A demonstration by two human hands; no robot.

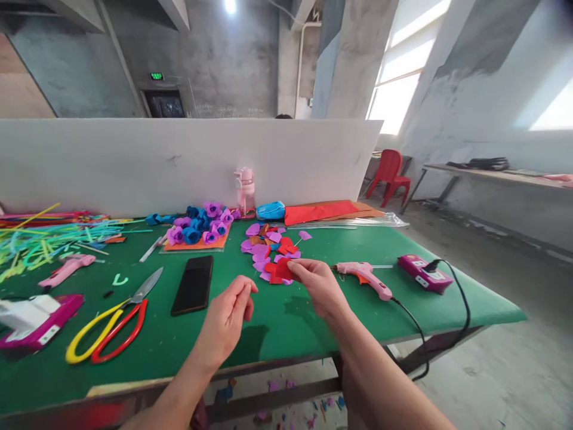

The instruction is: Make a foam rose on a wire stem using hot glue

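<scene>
My right hand (pixel 316 283) pinches a red foam petal (pixel 283 268) at the near edge of a pile of red, purple and orange petals (pixel 268 248) on the green table (pixel 286 322). My left hand (pixel 230 313) hovers just to the left of it, fingers curled together, and I cannot make out anything in them. A pink glue gun (pixel 364 276) lies right of my right hand, its cord running to a magenta power strip (pixel 423 273).
A black phone (pixel 194 285) and red-and-yellow scissors (pixel 111 325) lie to the left. Finished purple and blue foam flowers (pixel 201 226) sit on an orange sheet by a pink bottle (pixel 246 191). Coloured sticks (pixel 45 239), a second glue gun (pixel 67 269) and a white divider board (pixel 179 161) stand beyond.
</scene>
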